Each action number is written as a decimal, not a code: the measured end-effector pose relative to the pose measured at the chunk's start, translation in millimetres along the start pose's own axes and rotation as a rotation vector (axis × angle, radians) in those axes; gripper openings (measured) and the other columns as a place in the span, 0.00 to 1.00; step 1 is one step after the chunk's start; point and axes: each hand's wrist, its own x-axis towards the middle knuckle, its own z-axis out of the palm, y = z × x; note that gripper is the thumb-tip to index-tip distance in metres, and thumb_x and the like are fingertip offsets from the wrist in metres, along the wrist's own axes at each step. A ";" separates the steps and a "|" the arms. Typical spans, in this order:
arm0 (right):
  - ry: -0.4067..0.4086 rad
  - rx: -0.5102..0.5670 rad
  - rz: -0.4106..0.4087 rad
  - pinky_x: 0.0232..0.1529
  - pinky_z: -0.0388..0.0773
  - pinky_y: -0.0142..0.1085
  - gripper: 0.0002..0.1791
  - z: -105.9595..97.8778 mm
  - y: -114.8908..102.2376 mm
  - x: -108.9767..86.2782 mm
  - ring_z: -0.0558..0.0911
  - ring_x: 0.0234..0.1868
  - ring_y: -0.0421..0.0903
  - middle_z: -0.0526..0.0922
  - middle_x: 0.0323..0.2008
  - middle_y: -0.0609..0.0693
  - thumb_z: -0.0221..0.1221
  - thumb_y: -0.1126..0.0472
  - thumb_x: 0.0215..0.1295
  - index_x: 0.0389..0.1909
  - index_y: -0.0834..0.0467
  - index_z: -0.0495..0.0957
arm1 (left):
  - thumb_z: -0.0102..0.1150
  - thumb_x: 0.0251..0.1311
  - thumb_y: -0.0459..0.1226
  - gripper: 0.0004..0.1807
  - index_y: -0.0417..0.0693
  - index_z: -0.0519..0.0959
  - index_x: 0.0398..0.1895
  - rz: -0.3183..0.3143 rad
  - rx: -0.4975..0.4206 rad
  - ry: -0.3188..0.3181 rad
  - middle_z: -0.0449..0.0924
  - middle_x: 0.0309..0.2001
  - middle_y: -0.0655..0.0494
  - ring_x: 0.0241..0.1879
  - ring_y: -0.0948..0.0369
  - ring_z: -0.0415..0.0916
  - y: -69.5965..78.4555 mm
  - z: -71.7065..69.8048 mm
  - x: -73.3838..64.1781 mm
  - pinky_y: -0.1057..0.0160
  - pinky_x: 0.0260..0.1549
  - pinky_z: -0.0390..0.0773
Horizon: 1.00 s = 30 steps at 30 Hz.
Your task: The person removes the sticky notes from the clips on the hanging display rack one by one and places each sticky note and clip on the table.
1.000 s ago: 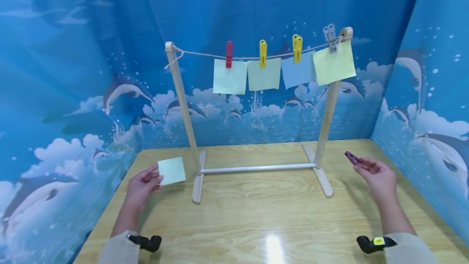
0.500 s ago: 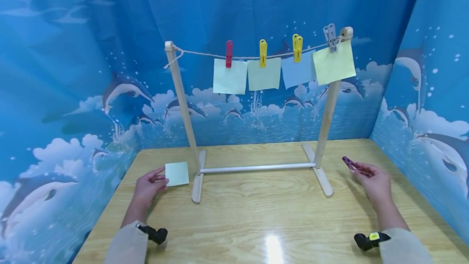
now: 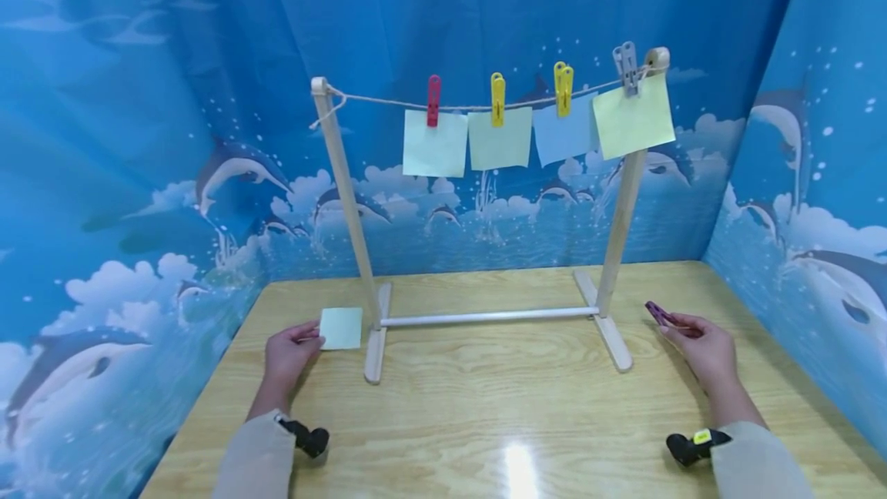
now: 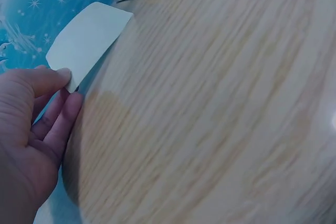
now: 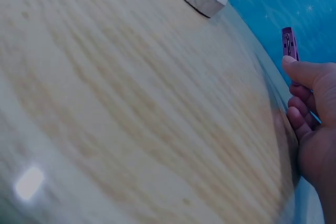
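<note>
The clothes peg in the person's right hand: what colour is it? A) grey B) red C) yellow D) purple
D: the right hand pinches a purple peg just above the table, and the right wrist view shows the same purple peg sticking up past the thumb. The red, yellow and grey pegs are all up on the string holding paper squares.

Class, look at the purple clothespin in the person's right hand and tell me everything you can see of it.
The purple clothespin is small, slim and looks like plastic. The right hand pinches its rear end between thumb and fingers, so only the front part sticks out, pointing up and towards the wooden rack. It is held above the table, right of the rack's foot, touching nothing but the hand. Whether its jaws are open cannot be told.
</note>
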 end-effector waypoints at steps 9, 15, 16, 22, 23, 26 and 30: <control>-0.009 -0.144 -0.082 0.27 0.71 0.24 0.27 -0.6 2.2 -1.6 0.76 0.32 0.37 0.81 0.44 0.67 0.65 0.52 0.64 0.54 0.69 0.77 | 0.65 0.60 0.32 0.19 0.38 0.79 0.54 0.059 0.174 0.031 0.83 0.48 0.43 0.48 0.51 0.79 -9.8 3.6 -3.9 0.57 0.48 0.80; 0.030 -0.199 -0.107 0.29 0.72 0.29 0.24 3.4 0.1 -5.3 0.80 0.38 0.57 0.80 0.43 0.69 0.66 0.56 0.63 0.51 0.71 0.78 | 0.66 0.59 0.33 0.17 0.39 0.81 0.51 0.070 0.183 0.082 0.84 0.45 0.44 0.43 0.55 0.81 -12.5 5.6 -5.8 0.64 0.42 0.81; 0.032 -0.206 -0.104 0.30 0.73 0.31 0.24 4.1 -0.6 -5.7 0.80 0.39 0.59 0.80 0.43 0.70 0.66 0.57 0.63 0.51 0.71 0.78 | 0.66 0.59 0.33 0.17 0.38 0.81 0.51 0.075 0.183 0.089 0.84 0.45 0.44 0.42 0.56 0.81 -12.8 5.7 -6.3 0.66 0.40 0.80; 0.031 -0.217 -0.111 0.40 0.76 0.51 0.24 6.3 0.1 -6.8 0.77 0.44 0.64 0.76 0.48 0.73 0.64 0.58 0.64 0.52 0.72 0.76 | 0.67 0.58 0.33 0.15 0.38 0.83 0.48 0.090 0.186 0.132 0.85 0.41 0.45 0.36 0.60 0.80 -14.4 8.0 -7.8 0.72 0.33 0.77; 0.032 -0.218 -0.118 0.41 0.76 0.52 0.24 6.8 0.3 -7.2 0.77 0.44 0.65 0.76 0.48 0.73 0.64 0.58 0.64 0.52 0.73 0.76 | 0.67 0.58 0.34 0.14 0.38 0.83 0.47 0.089 0.188 0.136 0.85 0.40 0.45 0.36 0.60 0.80 -14.6 8.2 -7.8 0.72 0.33 0.77; 0.034 -0.214 -0.136 0.42 0.75 0.54 0.25 7.8 0.7 -7.8 0.76 0.45 0.65 0.76 0.48 0.73 0.64 0.57 0.64 0.52 0.73 0.76 | 0.67 0.59 0.34 0.14 0.38 0.83 0.48 0.083 0.188 0.141 0.85 0.40 0.45 0.37 0.59 0.80 -14.5 8.2 -8.3 0.71 0.32 0.78; 0.036 -0.200 -0.142 0.45 0.73 0.57 0.28 8.2 1.5 -8.5 0.76 0.46 0.67 0.76 0.47 0.74 0.65 0.55 0.63 0.53 0.74 0.75 | 0.67 0.58 0.34 0.15 0.37 0.83 0.48 0.091 0.186 0.140 0.85 0.40 0.44 0.36 0.60 0.80 -15.9 8.8 -7.3 0.72 0.31 0.78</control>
